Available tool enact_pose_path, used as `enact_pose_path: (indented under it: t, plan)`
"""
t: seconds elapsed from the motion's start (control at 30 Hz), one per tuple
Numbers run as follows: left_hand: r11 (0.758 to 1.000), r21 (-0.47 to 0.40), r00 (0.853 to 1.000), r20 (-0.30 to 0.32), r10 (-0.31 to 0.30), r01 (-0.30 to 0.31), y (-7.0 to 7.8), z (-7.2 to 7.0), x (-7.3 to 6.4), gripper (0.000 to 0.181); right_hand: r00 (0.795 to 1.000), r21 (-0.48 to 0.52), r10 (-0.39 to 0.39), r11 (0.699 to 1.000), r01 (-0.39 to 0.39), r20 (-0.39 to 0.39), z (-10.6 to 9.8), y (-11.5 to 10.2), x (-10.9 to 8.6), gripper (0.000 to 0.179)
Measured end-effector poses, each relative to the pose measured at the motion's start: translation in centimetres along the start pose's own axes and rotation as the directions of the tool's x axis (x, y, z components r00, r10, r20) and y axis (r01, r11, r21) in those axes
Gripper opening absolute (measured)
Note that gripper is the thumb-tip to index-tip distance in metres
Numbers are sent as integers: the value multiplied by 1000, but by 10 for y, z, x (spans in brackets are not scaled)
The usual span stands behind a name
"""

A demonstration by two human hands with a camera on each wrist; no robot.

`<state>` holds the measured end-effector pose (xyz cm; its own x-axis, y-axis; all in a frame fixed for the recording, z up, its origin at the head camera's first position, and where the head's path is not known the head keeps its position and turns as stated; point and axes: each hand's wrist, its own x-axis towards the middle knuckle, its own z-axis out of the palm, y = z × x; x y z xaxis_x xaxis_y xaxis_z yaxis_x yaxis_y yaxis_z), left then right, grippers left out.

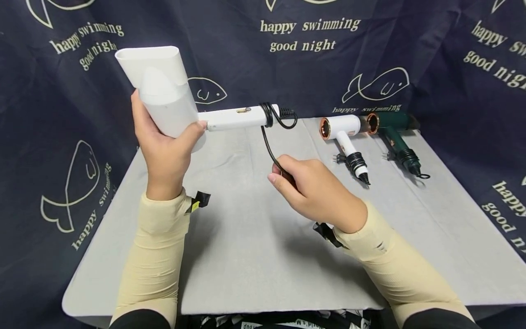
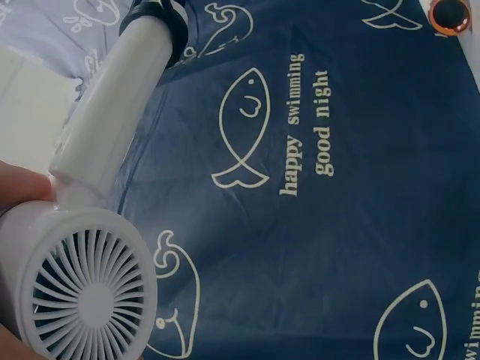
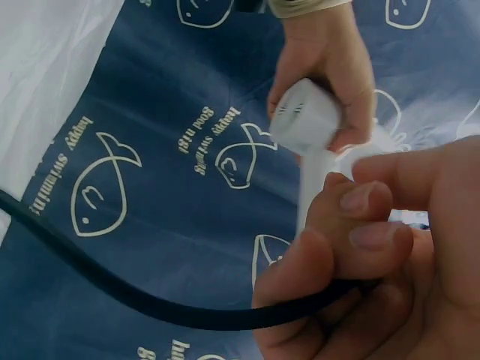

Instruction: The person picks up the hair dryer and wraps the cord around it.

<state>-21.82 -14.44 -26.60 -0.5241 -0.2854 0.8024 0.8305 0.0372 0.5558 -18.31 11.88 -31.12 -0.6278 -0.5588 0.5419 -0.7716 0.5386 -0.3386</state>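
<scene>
My left hand (image 1: 164,155) grips a white hair dryer (image 1: 168,109) round its barrel, holding it up above the table. The flat, wide nozzle points up and away, while the handle (image 1: 234,119) reaches out to the right. In the left wrist view the slatted round air inlet (image 2: 96,304) shows at the barrel's back end. A black cord (image 1: 269,146) is wound round the handle's end, and a length of it hangs down to my right hand (image 1: 316,189). There the thumb and curled fingers pinch the cord (image 3: 217,319), as the right wrist view shows up close.
At the table's back right lie a white hair dryer (image 1: 343,128) with copper trim and a dark green one (image 1: 396,137), their cords wrapped round the handles. A navy cloth (image 1: 308,77) with fish drawings hangs behind the grey table (image 1: 242,256).
</scene>
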Motion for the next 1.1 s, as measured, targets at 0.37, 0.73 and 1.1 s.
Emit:
enact_pose_path:
  t: [0.37,0.73,1.1]
  plan:
    - [977,191,982,143,-122,94,-8,-5,-2,79,995,-132,-62,990,51,-81,-14,-1,-4,17]
    - [949,285,918,324,-229,136,-2,0,-7,81,979,-39,-25,999,18,-205,-29,12,-3,14]
    - [985,87,904,390,-174,152,4,-2,-6,76,979,101,54,994,-34,-198,-36,25,0,12]
